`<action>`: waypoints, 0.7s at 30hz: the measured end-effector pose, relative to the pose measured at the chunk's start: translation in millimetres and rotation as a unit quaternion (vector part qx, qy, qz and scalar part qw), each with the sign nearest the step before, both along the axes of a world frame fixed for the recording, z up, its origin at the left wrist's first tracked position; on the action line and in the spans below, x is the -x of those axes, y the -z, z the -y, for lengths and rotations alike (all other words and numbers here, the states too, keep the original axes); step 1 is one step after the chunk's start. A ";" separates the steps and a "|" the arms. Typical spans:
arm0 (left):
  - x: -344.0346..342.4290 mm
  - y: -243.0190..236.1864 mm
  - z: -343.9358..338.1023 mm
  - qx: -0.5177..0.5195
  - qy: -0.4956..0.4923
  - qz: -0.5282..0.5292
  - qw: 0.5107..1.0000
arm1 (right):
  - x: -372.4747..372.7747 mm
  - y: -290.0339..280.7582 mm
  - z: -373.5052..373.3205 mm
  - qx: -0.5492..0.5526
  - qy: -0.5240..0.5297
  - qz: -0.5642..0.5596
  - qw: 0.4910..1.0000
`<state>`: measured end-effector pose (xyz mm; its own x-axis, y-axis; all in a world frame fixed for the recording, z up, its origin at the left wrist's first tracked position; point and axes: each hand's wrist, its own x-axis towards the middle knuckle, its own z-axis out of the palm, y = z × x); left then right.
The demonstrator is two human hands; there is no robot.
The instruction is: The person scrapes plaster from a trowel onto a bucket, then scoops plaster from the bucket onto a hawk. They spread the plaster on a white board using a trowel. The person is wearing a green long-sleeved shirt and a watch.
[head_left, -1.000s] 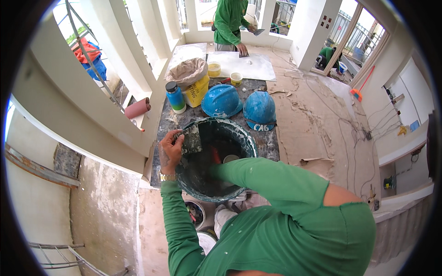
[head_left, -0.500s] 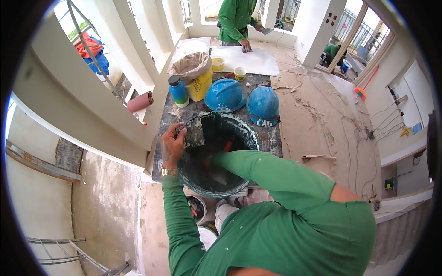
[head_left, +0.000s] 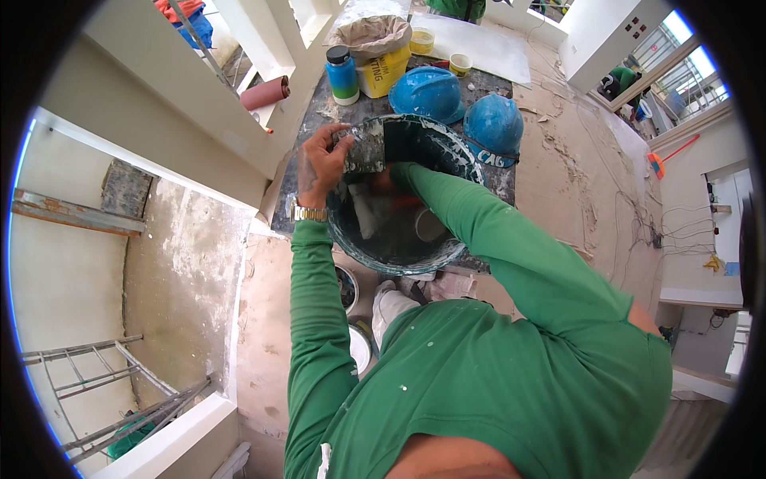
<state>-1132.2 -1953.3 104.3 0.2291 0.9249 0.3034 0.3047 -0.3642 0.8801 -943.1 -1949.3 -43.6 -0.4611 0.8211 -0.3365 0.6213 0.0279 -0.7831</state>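
Note:
A large dark green tub point(head_left: 431, 137), its rim smeared white, stands on the table's near end. My left hand point(head_left: 323, 166) is closed on a flat, stained square board point(head_left: 367, 148) and holds it at the tub's far left rim, thumb on the face. Deep inside the tub is my right hand point(head_left: 384, 180), blurred and partly behind the board, so its fingers cannot be made out. Something red shows blurred beside it. A pale, long piece point(head_left: 365, 212) and a round, light-coloured container point(head_left: 431, 225) are also in the tub.
Beyond the tub stand two blue hard hats point(head_left: 425, 92), a blue-green bottle point(head_left: 342, 76), a yellow sack point(head_left: 384, 73) and small tubs point(head_left: 459, 64). Buckets point(head_left: 360, 349) sit below the table. Cables lie on the right floor; a person in green point(head_left: 456, 8) is at the far end.
The view has tilted down, so the table items sit higher in it. My right hand has shifted within the tub, towards the board. My left hand keeps the board at the rim.

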 end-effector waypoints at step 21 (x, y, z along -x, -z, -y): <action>-7.1 -5.4 3.7 0.016 0.029 0.037 0.999 | -9.5 -20.1 39.6 0.028 -0.045 0.305 0.951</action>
